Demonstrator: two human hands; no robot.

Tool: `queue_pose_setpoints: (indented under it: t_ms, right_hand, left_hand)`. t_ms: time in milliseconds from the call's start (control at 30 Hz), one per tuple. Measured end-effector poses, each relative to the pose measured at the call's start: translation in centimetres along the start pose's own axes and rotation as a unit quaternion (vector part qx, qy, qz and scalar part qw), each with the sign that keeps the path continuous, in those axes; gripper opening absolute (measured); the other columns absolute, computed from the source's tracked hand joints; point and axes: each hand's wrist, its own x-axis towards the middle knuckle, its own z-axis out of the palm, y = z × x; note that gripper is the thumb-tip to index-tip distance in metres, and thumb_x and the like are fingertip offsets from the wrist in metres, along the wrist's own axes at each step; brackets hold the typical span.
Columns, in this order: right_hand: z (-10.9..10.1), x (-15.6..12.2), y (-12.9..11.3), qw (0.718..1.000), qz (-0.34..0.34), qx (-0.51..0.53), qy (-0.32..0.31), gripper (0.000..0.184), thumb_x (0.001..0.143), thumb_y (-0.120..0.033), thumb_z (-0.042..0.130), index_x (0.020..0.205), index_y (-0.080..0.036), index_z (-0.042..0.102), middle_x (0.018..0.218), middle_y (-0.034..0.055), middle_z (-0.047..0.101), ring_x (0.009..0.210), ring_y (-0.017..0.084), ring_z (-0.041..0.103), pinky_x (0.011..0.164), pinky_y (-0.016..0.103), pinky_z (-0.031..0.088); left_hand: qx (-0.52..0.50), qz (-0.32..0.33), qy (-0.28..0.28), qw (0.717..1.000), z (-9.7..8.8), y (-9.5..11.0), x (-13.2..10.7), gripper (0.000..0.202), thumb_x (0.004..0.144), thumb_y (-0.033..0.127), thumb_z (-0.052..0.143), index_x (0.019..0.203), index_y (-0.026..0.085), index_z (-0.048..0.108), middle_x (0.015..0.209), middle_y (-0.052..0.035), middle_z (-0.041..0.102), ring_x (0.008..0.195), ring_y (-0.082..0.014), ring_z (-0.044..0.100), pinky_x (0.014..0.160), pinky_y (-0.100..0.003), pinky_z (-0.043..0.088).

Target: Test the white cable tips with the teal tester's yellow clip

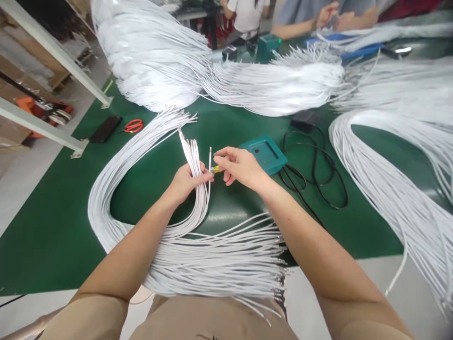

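Note:
My left hand (191, 182) is closed around a bundle of thin white cables (191, 156), whose ends point up and away from me. One single white cable (210, 163) stands apart at the right of this bundle, by my left thumb. My right hand (239, 165) is just right of that cable, its fingers curved and apart, with nothing visible gripped in them. Between the hands shows a small yellow piece (216, 168) with a greyish tip; my right hand partly hides it. Behind my right hand lies a teal device (265, 153) with a recessed top.
Large heaps of white cables (276, 87) lie along the back of the green table (46, 231), with more at right (392, 189). Red-handled scissors (133, 125), a dark phone-like object (106, 129) and a black cord (332, 172) lie around. Another person's hands (334, 19) are across the table.

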Motion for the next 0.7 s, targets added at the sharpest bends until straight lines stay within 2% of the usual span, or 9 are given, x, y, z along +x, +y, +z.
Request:
queue_pose_setpoints:
  t_ms: [133, 267, 400, 500, 600, 700]
  right_hand:
    - [1.4, 2.9, -0.2, 0.996, -0.025, 0.079, 0.019, 0.021, 0.072, -0.035, 0.070, 0.075, -0.016, 0.062, 0.048, -0.0064, 0.051, 0.039, 0.007, 0.046, 0.040, 0.020, 0.044]
    - [2.0, 3.2, 0.6, 0.989, -0.038, 0.139, 0.025, 0.027, 0.066, -0.038, 0.075, 0.063, -0.016, 0.059, 0.048, -0.0064, 0.051, 0.042, 0.005, 0.042, 0.040, 0.019, 0.036]
    - [2.6, 2.7, 1.4, 0.990, -0.021, 0.140, 0.013, 0.026, 0.069, -0.040, 0.073, 0.066, -0.016, 0.065, 0.055, -0.0031, 0.057, 0.045, 0.006, 0.043, 0.042, 0.021, 0.033]
    - [2.9, 2.6, 2.0, 0.990, -0.047, 0.130, 0.014, 0.024, 0.077, -0.040, 0.066, 0.072, -0.017, 0.068, 0.057, -0.0029, 0.056, 0.048, 0.007, 0.043, 0.049, 0.024, 0.037]
    - [3.2, 2.7, 2.4, 0.989, -0.063, 0.137, -0.004, 0.021, 0.080, -0.036, 0.063, 0.074, -0.017, 0.070, 0.063, -0.0016, 0.059, 0.050, 0.007, 0.042, 0.053, 0.024, 0.037]
    - [3.5, 2.7, 2.5, 0.974, -0.016, 0.221, -0.036, 0.020, 0.078, -0.035, 0.065, 0.076, -0.016, 0.071, 0.063, -0.0011, 0.058, 0.052, 0.006, 0.042, 0.050, 0.022, 0.034]
  left_hand:
    - [-0.014, -0.017, -0.029, 0.999, 0.0, 0.1, -0.1, 0.033, 0.063, 0.026, 0.082, 0.076, 0.015, 0.054, 0.067, 0.0019, 0.063, 0.070, -0.0150, 0.067, 0.070, -0.027, 0.050]
    - [-0.095, -0.026, -0.022, 0.995, 0.6, 0.2, 0.1, 0.033, 0.065, 0.027, 0.080, 0.071, 0.015, 0.050, 0.078, -0.0005, 0.065, 0.077, -0.0140, 0.066, 0.073, -0.026, 0.050]
    - [-0.093, 0.007, 0.031, 0.995, 1.0, 0.1, 0.6, 0.035, 0.065, 0.028, 0.080, 0.066, 0.015, 0.047, 0.062, 0.0045, 0.054, 0.061, -0.0078, 0.056, 0.066, -0.023, 0.046]
    - [-0.057, 0.015, 0.048, 0.997, 0.8, -0.1, 0.7, 0.034, 0.064, 0.028, 0.080, 0.066, 0.015, 0.048, 0.065, 0.0039, 0.055, 0.066, -0.0086, 0.055, 0.070, -0.025, 0.046]
    - [-0.044, 0.011, 0.047, 0.998, 0.4, 0.0, 0.6, 0.036, 0.063, 0.028, 0.080, 0.064, 0.015, 0.047, 0.067, 0.0030, 0.056, 0.070, -0.0102, 0.057, 0.072, -0.026, 0.046]
    - [-0.052, 0.003, 0.036, 0.998, 0.1, 0.1, 0.4, 0.034, 0.065, 0.028, 0.079, 0.068, 0.015, 0.048, 0.065, 0.0024, 0.057, 0.067, -0.0116, 0.060, 0.069, -0.027, 0.047]
